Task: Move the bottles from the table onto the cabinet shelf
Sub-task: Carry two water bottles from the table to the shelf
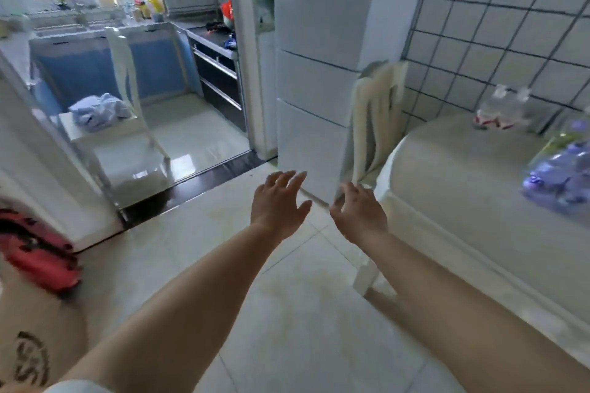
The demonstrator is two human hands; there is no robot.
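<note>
Both hands are empty, left hand [281, 204] and right hand [359, 212] with fingers spread; the bottles [503, 107] stand far right on the counter [447, 175]; turn right, grip each body firmly.

text: no legible words or numbers | cardboard box [30, 357], lower left: dark printed mark, blurred, unreadable | bottles [503, 110] on surface [453, 169]: red labels, too blurred to read

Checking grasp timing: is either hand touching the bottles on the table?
Apart. The head view shows both hands open over the floor, far from the bottles.
</note>
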